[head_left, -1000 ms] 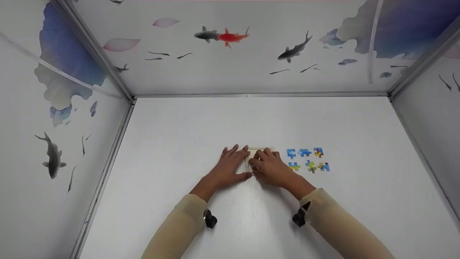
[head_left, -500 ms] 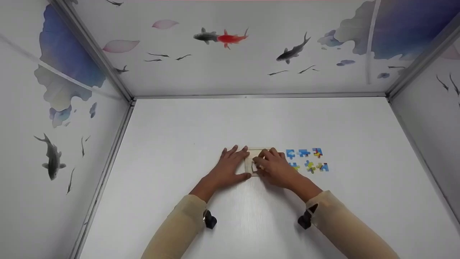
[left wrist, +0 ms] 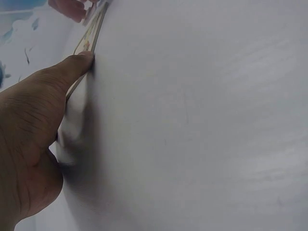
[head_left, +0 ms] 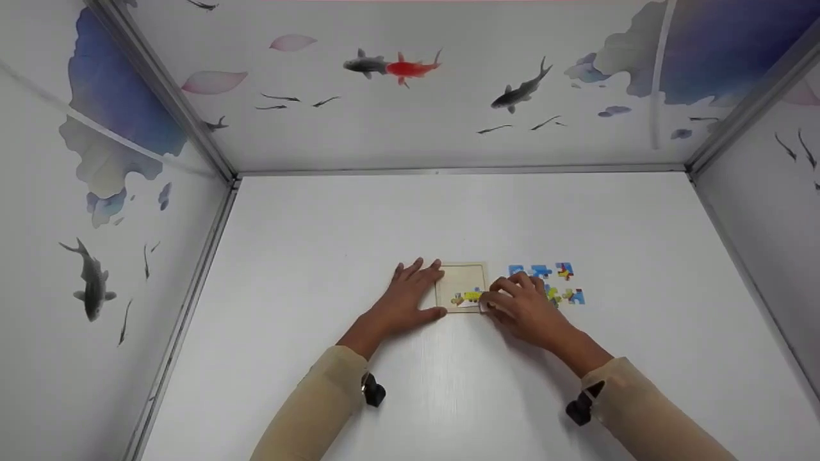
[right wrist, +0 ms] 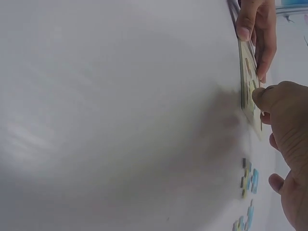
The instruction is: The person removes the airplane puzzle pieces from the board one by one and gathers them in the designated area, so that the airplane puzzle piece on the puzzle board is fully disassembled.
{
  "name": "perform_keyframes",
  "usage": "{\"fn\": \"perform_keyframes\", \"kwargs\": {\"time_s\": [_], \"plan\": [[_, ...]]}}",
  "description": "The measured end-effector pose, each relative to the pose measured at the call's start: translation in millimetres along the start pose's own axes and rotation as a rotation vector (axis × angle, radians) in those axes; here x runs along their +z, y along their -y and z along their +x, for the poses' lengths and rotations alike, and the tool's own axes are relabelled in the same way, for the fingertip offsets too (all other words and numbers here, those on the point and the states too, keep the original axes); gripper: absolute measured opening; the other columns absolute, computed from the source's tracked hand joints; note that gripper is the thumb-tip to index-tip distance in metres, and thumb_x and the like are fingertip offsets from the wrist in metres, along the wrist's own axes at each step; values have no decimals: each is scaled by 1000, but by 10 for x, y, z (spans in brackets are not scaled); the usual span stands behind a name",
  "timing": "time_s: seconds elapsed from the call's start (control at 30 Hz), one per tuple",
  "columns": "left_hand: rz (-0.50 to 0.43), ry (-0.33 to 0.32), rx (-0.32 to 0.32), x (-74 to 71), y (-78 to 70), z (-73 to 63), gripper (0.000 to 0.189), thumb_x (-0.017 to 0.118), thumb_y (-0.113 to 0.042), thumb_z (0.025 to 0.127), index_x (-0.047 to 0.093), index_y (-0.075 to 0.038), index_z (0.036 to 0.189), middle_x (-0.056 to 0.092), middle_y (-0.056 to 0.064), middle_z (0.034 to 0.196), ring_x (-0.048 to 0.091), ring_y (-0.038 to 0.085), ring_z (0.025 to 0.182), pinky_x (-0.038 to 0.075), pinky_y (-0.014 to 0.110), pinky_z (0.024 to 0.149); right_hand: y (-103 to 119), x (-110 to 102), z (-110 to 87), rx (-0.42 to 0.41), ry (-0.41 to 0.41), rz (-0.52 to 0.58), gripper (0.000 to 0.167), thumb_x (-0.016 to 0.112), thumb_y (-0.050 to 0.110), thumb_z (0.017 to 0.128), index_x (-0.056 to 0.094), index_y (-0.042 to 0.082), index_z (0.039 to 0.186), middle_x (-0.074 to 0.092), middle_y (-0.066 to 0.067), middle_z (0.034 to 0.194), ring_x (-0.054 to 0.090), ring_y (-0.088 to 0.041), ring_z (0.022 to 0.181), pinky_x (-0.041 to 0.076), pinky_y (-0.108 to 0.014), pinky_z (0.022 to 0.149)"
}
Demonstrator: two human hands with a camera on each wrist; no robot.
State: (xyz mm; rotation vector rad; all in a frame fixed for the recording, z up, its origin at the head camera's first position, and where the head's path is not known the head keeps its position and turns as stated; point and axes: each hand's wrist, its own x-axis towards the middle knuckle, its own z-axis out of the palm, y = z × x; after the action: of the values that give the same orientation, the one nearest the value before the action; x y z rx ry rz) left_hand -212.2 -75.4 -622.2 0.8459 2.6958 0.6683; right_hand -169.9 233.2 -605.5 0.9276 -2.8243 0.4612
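Flat on the desk [head_left: 333, 256], between the two hands: a shallow, square wooden tray [head_left: 460, 278] with a raised rim. Inside, along its near side, a yellow piece [head_left: 473, 296] and, just left of that, a multicoloured piece [head_left: 457, 299]. At the tray's left side, the left hand [head_left: 407, 298], wide, with fingers spread and fairly straight, fingertips by the far left corner and thumb against the near left corner. Over the near right corner, the right hand [head_left: 525, 310], narrow, with fingers curled in a pinch on a mostly hidden piece [head_left: 483, 307]; only a pale edge in sight, so cannot tell its print. Just right of the tray, in two rows and partly covered by the right hand, loose puzzle pieces [head_left: 564, 271], mainly blue in the far row, with yellow, red and blue in the near one. On both forearms, beige sleeves [head_left: 314, 403], with a small black device [head_left: 373, 391] at each cuff. Beyond the desk, a white back wall [head_left: 410, 128] with grey and red fish, petals and blue-violet patches in print.
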Motion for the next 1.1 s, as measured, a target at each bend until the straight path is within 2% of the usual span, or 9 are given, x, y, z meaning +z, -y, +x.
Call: {"fn": "perform_keyframes", "kwargs": {"time_s": [0.23, 0.53, 1.1], "plan": [[1, 5, -11, -10, -21, -3, 84, 64, -58, 106, 35, -20, 174, 18, -7, 184, 7, 23, 172, 1, 53, 137, -115, -54, -294, 23, -14, 14, 26, 88, 17, 97, 82, 25, 121, 72, 1, 120, 58, -29, 117, 47, -67, 101], [6, 2, -7, -10, -17, 5, 83, 63, -58, 106, 35, -19, 174, 19, -6, 184, 7, 25, 172, 2, 55, 137, -223, -73, -582, 35, -47, 34, 24, 92, 13, 92, 83, 22, 112, 72, 2, 117, 56, -26, 114, 44, -55, 94], [7, -6, 17, -2, 6, -3, 83, 62, -60, 107, 36, -18, 173, 20, -3, 184, 8, 27, 172, 2, 56, 137, -262, -108, -695, -23, -100, 52, 23, 91, 8, 91, 84, 20, 110, 73, 2, 114, 57, -25, 109, 45, -55, 92]]}}
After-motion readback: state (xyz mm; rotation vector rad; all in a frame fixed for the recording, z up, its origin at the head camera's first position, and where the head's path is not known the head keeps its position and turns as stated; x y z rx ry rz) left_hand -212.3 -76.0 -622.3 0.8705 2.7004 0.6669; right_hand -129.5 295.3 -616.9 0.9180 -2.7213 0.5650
